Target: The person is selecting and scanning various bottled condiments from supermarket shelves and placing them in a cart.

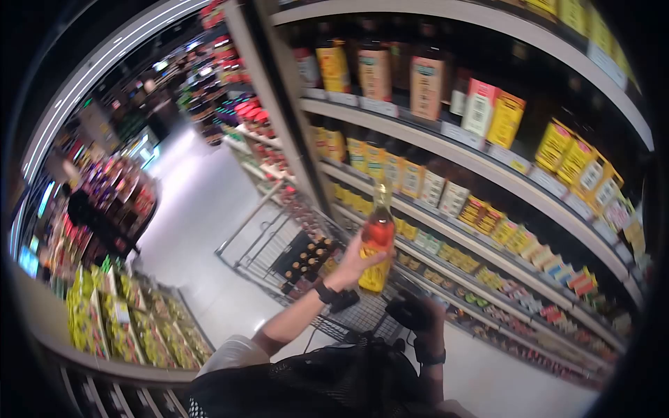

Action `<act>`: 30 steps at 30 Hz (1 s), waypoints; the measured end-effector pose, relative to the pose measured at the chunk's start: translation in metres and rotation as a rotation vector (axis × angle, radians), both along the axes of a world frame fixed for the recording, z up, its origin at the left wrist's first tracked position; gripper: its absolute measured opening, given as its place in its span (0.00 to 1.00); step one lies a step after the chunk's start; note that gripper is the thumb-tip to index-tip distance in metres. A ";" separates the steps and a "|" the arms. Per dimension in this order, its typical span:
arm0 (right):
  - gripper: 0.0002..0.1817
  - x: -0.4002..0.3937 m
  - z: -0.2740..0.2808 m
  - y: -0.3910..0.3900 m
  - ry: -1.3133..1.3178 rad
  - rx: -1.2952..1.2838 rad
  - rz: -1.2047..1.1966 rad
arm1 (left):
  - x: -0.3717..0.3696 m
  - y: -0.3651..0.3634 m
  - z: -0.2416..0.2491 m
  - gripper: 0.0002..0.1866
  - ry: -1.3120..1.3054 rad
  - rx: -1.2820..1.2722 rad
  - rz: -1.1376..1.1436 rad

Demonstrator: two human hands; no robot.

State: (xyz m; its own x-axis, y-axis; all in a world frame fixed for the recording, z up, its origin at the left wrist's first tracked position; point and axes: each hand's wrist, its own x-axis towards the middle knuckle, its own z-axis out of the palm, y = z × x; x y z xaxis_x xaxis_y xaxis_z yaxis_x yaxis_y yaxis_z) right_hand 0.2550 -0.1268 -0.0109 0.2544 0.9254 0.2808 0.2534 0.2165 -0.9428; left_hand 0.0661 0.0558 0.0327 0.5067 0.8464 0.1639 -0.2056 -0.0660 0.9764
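My left hand (361,256), with a black band at the wrist, is closed around a glass bottle (380,233) with a red neck label and a yellow body label. The bottle stands nearly upright, just in front of the shelves and above the cart. Lower right, in shadow, my right hand (431,322) is closed at a black object (410,311) whose kind I cannot make out. Below and left of the bottle is a metal shopping cart (261,240), holding a dark crate of bottles (301,263).
Shelves (488,157) with rows of labelled bottles and boxes curve along the right. Bags of yellow-green goods (115,317) fill a display at lower left. A person in dark clothes (90,212) stands farther left, beside another display. A pale floor (188,209) runs between.
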 end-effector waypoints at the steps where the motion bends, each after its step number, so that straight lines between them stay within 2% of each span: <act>1: 0.14 0.005 0.008 -0.003 -0.104 -0.008 -0.015 | 0.010 0.018 0.005 0.36 0.106 0.207 -0.005; 3: 0.17 0.012 0.007 -0.008 -0.220 0.115 -0.067 | 0.040 0.010 0.088 0.38 -0.106 0.098 -0.284; 4: 0.17 0.016 -0.009 -0.010 -0.183 0.186 -0.111 | 0.055 0.015 0.110 0.39 -0.154 0.178 -0.354; 5: 0.17 0.019 -0.024 -0.015 -0.070 0.137 -0.099 | 0.071 0.020 0.127 0.40 -0.206 0.257 -0.411; 6: 0.17 0.022 -0.015 -0.019 -0.081 0.143 -0.085 | 0.089 0.023 0.146 0.40 -0.280 0.311 -0.469; 9: 0.20 0.029 -0.008 -0.026 -0.064 0.126 -0.067 | 0.136 0.023 0.192 0.40 -0.440 0.462 -0.469; 11: 0.23 0.030 -0.006 -0.032 -0.036 0.100 -0.063 | 0.168 0.028 0.221 0.41 -0.471 0.650 -0.507; 13: 0.21 0.031 0.002 -0.039 -0.006 0.111 -0.138 | 0.195 0.039 0.231 0.42 -0.493 0.790 -0.413; 15: 0.21 0.035 0.003 -0.044 -0.039 0.143 -0.172 | 0.212 0.049 0.237 0.40 -0.399 0.965 -0.171; 21: 0.23 0.044 0.003 -0.064 -0.066 0.126 -0.232 | 0.255 0.057 0.242 0.38 -0.491 0.947 -0.148; 23: 0.23 0.047 0.007 -0.069 -0.048 0.120 -0.234 | 0.264 0.046 0.242 0.39 -0.558 0.789 -0.206; 27: 0.22 0.051 0.006 -0.074 -0.083 0.134 -0.239 | 0.285 0.056 0.235 0.41 -0.603 0.800 -0.202; 30: 0.22 0.053 0.006 -0.077 -0.090 0.135 -0.249 | 0.294 0.064 0.233 0.40 -0.521 0.913 -0.154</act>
